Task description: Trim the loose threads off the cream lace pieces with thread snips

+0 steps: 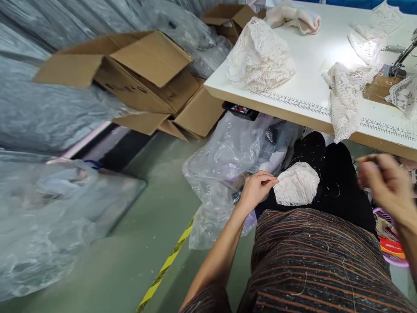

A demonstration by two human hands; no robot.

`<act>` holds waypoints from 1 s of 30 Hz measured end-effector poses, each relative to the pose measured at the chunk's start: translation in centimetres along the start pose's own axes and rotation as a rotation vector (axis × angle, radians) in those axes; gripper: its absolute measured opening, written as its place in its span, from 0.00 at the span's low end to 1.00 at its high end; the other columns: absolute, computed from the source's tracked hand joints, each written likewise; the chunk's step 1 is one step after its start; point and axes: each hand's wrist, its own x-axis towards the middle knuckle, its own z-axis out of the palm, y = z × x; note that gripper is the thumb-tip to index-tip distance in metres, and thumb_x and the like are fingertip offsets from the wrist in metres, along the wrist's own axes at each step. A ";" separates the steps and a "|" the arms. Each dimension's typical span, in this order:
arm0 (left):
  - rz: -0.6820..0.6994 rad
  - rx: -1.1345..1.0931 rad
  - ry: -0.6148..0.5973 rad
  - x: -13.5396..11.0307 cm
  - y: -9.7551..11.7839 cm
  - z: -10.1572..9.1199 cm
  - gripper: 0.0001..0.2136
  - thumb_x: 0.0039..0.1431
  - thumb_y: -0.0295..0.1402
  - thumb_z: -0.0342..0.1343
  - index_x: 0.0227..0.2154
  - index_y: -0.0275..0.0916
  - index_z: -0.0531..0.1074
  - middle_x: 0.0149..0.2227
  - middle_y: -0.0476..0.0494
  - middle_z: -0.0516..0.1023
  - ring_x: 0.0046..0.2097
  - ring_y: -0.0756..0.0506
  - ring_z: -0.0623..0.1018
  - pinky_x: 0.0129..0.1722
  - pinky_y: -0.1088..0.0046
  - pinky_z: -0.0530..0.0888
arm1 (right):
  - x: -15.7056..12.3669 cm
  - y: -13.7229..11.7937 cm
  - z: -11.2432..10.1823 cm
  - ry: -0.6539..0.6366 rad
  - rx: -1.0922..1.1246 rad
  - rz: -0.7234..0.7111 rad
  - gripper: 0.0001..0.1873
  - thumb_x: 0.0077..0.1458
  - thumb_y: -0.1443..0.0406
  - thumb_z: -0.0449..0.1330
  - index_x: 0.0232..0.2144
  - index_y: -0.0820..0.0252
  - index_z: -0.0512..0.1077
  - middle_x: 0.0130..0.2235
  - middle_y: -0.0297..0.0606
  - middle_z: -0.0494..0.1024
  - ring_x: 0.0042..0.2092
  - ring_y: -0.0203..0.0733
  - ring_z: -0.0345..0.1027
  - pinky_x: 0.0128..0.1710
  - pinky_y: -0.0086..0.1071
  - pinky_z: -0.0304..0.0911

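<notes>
A small white lace piece (297, 184) lies across my lap, on black trousers dotted with thread ends. My left hand (257, 188) pinches its left edge between thumb and fingers. Off to the right, my right hand (386, 182) is raised beside my knee, blurred by motion. Its fingers are curled together, and whatever they may hold cannot be made out. Above my knees, a strip of white lace (345, 100) hangs over the table's front edge.
A white sewing table (312, 56) with a printed ruler carries a lace heap (259, 56) and a sewing machine's presser foot (396, 69). Open cardboard boxes (153, 65) and plastic bags (228, 152) stand left. A pink basket (395, 261) is low at right.
</notes>
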 end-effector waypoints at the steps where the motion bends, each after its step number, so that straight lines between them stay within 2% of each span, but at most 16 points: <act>1: 0.010 -0.003 0.013 -0.1 0.3 -0.2 0.05 0.55 0.34 0.61 0.27 0.44 0.82 0.34 0.45 0.84 0.35 0.44 0.80 0.37 0.69 0.74 | 0.4 0.1 2.1 -0.078 0.061 0.021 0.21 0.62 0.48 0.55 0.36 0.59 0.75 0.26 0.34 0.71 0.24 0.35 0.59 0.22 0.31 0.57; 3: 0.007 0.005 0.021 -0.2 0.8 -0.4 0.06 0.55 0.33 0.61 0.27 0.43 0.82 0.32 0.46 0.83 0.33 0.45 0.79 0.35 0.70 0.74 | 1.1 0.7 6.2 -0.260 0.190 0.079 0.24 0.58 0.45 0.57 0.30 0.59 0.74 0.23 0.33 0.69 0.23 0.35 0.58 0.23 0.31 0.57; 5: -0.022 0.008 0.009 -0.3 1.2 -0.5 0.06 0.56 0.34 0.59 0.28 0.42 0.81 0.27 0.48 0.81 0.29 0.47 0.77 0.32 0.72 0.72 | 1.4 1.7 9.2 -0.366 0.265 0.149 0.25 0.56 0.44 0.57 0.29 0.60 0.74 0.24 0.33 0.70 0.24 0.35 0.60 0.23 0.31 0.59; 8: -0.072 -0.042 -0.029 -0.4 1.3 -0.4 0.07 0.58 0.35 0.57 0.31 0.41 0.79 0.24 0.50 0.80 0.27 0.48 0.77 0.30 0.73 0.71 | 1.3 2.9 11.2 -0.448 0.367 0.250 0.26 0.55 0.43 0.58 0.35 0.60 0.75 0.29 0.37 0.76 0.28 0.38 0.68 0.28 0.33 0.66; 12: -0.098 -0.151 -0.052 -0.3 1.1 -0.1 0.07 0.57 0.34 0.57 0.34 0.38 0.78 0.28 0.47 0.81 0.31 0.47 0.80 0.32 0.73 0.74 | 0.8 3.4 11.5 -0.471 0.429 0.316 0.26 0.54 0.43 0.59 0.38 0.59 0.75 0.34 0.40 0.79 0.33 0.41 0.73 0.32 0.35 0.70; 15: -0.104 -0.236 -0.074 0.0 1.5 0.0 0.08 0.57 0.35 0.57 0.36 0.37 0.77 0.27 0.47 0.80 0.29 0.49 0.78 0.30 0.73 0.74 | 0.6 3.3 11.4 -0.453 0.449 0.337 0.28 0.53 0.42 0.58 0.39 0.59 0.74 0.34 0.40 0.79 0.33 0.41 0.72 0.33 0.36 0.69; 20: -0.067 -0.416 -0.201 1.8 4.1 0.2 0.08 0.58 0.33 0.57 0.37 0.36 0.78 0.29 0.48 0.79 0.27 0.51 0.76 0.28 0.75 0.74 | 0.4 2.8 11.0 -0.323 0.465 0.295 0.28 0.54 0.39 0.57 0.34 0.59 0.73 0.28 0.34 0.74 0.27 0.36 0.62 0.27 0.32 0.61; 24: -0.080 -0.493 -0.354 4.1 6.4 1.2 0.07 0.58 0.28 0.56 0.36 0.36 0.78 0.28 0.48 0.79 0.26 0.52 0.77 0.27 0.76 0.76 | 0.5 2.4 10.5 -0.236 0.475 0.260 0.29 0.47 0.39 0.63 0.34 0.57 0.70 0.26 0.31 0.70 0.25 0.34 0.57 0.25 0.30 0.57; 27: -0.114 -0.539 -0.422 5.3 7.3 2.1 0.07 0.57 0.25 0.55 0.34 0.36 0.78 0.29 0.46 0.79 0.27 0.52 0.78 0.26 0.75 0.78 | 0.7 2.4 10.3 -0.199 0.438 0.257 0.26 0.51 0.40 0.61 0.34 0.56 0.70 0.25 0.30 0.68 0.25 0.35 0.57 0.25 0.30 0.57; 30: -0.154 -0.519 -0.426 5.4 7.1 2.2 0.08 0.57 0.23 0.53 0.33 0.35 0.78 0.30 0.47 0.78 0.26 0.51 0.78 0.24 0.75 0.78 | 0.6 2.6 10.2 -0.182 0.448 0.293 0.22 0.56 0.44 0.58 0.34 0.56 0.70 0.26 0.32 0.70 0.26 0.36 0.60 0.27 0.32 0.60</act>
